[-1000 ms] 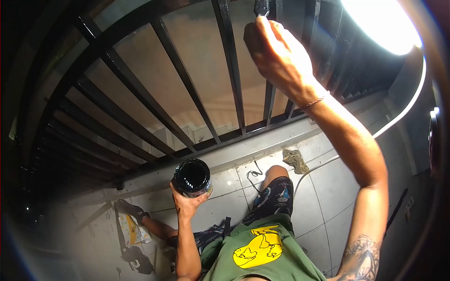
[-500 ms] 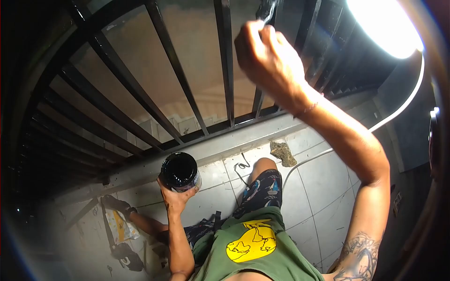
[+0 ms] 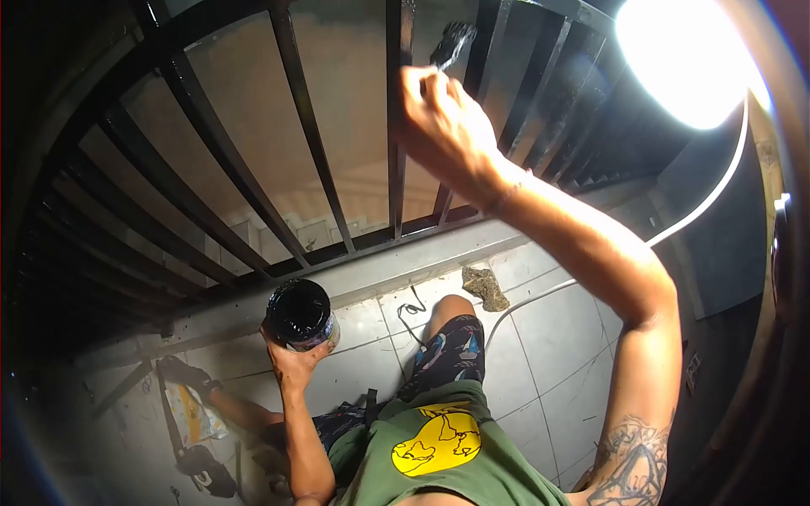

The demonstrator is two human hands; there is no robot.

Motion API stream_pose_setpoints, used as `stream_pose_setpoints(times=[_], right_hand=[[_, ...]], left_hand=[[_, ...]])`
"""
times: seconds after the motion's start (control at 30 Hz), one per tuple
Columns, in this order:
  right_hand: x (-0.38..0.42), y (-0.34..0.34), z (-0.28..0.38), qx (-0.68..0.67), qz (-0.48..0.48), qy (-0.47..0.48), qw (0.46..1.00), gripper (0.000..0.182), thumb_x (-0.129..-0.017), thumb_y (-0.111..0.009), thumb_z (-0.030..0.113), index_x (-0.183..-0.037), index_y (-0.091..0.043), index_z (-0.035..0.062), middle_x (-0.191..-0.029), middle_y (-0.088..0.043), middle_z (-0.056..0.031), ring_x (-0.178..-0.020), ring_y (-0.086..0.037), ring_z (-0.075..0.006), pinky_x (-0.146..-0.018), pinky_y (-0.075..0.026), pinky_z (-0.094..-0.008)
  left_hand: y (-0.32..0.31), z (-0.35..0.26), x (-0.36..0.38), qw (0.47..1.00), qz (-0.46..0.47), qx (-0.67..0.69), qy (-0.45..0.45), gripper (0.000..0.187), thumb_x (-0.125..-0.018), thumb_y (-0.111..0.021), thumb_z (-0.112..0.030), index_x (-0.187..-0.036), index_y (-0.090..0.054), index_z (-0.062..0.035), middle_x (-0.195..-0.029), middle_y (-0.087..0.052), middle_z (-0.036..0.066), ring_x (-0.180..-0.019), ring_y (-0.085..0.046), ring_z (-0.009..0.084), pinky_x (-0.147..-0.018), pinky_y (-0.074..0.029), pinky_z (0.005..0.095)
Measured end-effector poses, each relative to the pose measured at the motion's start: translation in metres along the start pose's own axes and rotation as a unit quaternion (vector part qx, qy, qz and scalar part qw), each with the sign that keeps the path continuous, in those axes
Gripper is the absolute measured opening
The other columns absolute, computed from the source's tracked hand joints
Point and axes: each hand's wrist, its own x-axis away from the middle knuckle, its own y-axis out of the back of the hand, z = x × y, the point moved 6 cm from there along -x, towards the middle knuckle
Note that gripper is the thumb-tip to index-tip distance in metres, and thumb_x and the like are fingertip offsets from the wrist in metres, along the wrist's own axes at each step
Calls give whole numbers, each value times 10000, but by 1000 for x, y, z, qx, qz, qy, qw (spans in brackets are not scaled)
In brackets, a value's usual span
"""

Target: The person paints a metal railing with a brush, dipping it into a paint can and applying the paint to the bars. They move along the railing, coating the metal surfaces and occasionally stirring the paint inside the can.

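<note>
My left hand (image 3: pixel 294 358) is wrapped round the lower part of a can (image 3: pixel 299 314) with glossy black paint inside, held above the tiled floor near the railing's base. Raised high at the upper middle, my right hand (image 3: pixel 443 114) has its fingers closed round a paintbrush (image 3: pixel 454 44). The bristle end is coated black and points up, away from me. Most of the handle is hidden by the fingers. Around and behind this hand stand the dark bars of a metal railing (image 3: pixel 305 126), several of them shiny.
A bright lamp (image 3: pixel 688 59) is at the upper right, its white cable (image 3: pixel 709 202) running down to the floor. A stained rag (image 3: pixel 485 288) lies by the ledge (image 3: pixel 363 274). Steps show beyond the bars. A bag (image 3: pixel 196 413) and dark straps are at the lower left.
My right hand and the brush have moved left and slightly down in view, and more of the brush head shows. The can in my left hand appears a little further left as the view shifts.
</note>
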Motion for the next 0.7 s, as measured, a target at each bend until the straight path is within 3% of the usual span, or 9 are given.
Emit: stream_pose_setpoints(times=[0.07,0.1,0.27,0.4,0.57,0.67,0.7], right_hand=[[-23,-7,-10,10,71,-33,997,181,-675,-644,73,-769,-647,-82,-800,-557,-204,-718,-590,-271,-588,-493,-298],[-27,-5,-7,77,55,-17,995,172,-685,-649,66,-782,-656,-75,-792,-573,-194,-710,-597,-261,-577,-481,-292],[-25,8,-17,90,48,37,994,166,-683,-651,27,-795,-651,-95,-817,-582,-208,-757,-623,-267,-569,-526,-281],[-25,-1,-40,17,26,48,998,151,-679,-637,0,-807,-637,-80,-827,-574,-208,-766,-632,-266,-604,-557,-288],[25,1,-10,88,37,69,993,125,-658,-626,53,-733,-599,-44,-843,-517,-160,-737,-598,-247,-623,-544,-305],[72,-13,20,-88,134,104,982,141,-709,-616,69,-826,-606,-8,-908,-518,-149,-797,-595,-238,-630,-541,-302],[77,-13,21,-92,138,107,980,141,-709,-616,69,-826,-606,-8,-908,-518,-149,-797,-595,-238,-630,-541,-302]], left_hand=[[-1,-6,0,1000,-3,-25,-18,978,-453,-932,-205,-1241,-390,-3,-1177,-521,149,-1051,-559,275,-921,-456,392],[-1,-9,0,998,-5,-52,-33,974,-441,-932,-194,-1234,-400,-3,-1174,-527,152,-1046,-563,278,-921,-456,390],[-9,-13,2,1000,-4,-26,-8,956,-450,-932,-201,-1227,-412,-4,-1155,-546,145,-1046,-567,275,-920,-459,374],[-11,-11,4,1000,-2,-16,10,942,-471,-929,-208,-1229,-408,-2,-1144,-555,142,-1044,-571,269,-916,-464,366],[-5,-15,6,999,6,-38,-4,933,-507,-925,-254,-1233,-400,9,-1150,-547,147,-1048,-569,263,-915,-466,367],[-7,-13,6,1000,10,23,-16,937,-548,-910,-358,-1240,-397,11,-1152,-545,138,-1038,-572,258,-903,-475,380],[-5,-17,6,1000,7,22,-11,943,-551,-905,-387,-1239,-398,11,-1148,-546,135,-1034,-574,257,-898,-478,381]])
